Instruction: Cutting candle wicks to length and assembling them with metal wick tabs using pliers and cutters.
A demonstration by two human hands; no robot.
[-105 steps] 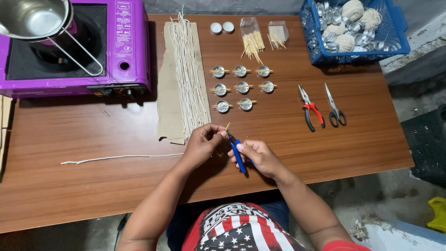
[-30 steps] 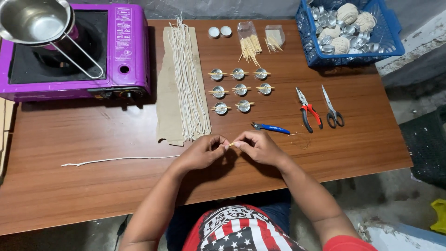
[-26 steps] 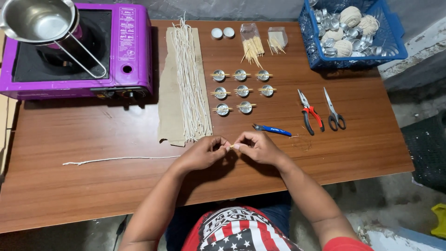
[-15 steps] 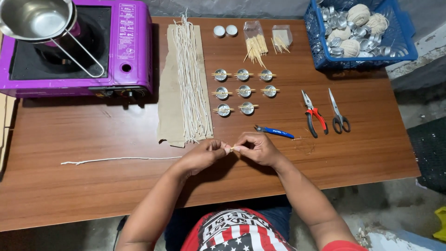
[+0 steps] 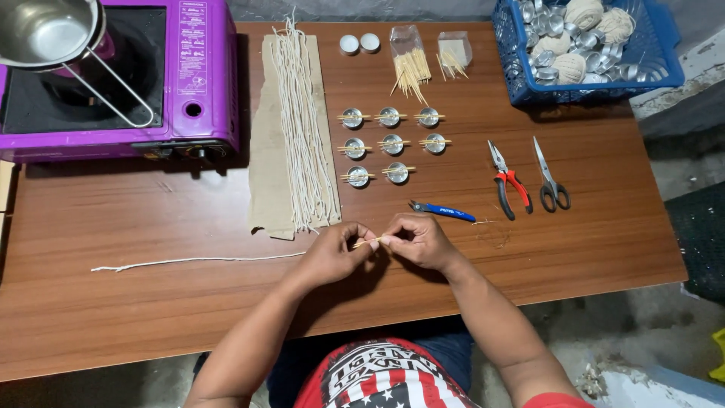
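Observation:
My left hand (image 5: 332,253) and my right hand (image 5: 419,240) meet over the near middle of the wooden table (image 5: 151,219). Both pinch a thin wooden stick (image 5: 366,242) held level between the fingertips. Blue-handled cutters (image 5: 443,211) lie on the table just beyond my right hand. Farther back stand several small metal cups (image 5: 391,143) in rows, each with sticks laid across its top. A single white wick string (image 5: 196,260) lies left of my left hand.
Cardboard with many cut white strings (image 5: 298,121) lies centre-left. A purple gas stove (image 5: 189,75) with a steel pan (image 5: 45,34) sits at the far left. Red pliers (image 5: 507,181) and scissors (image 5: 550,177) lie right. A blue basket (image 5: 589,49) holds cups and string balls. Bags of sticks (image 5: 411,68) are at the back.
The blue cutters left my right hand and now lie on the table. Both hands came together on the stick, which now shows more between the fingers.

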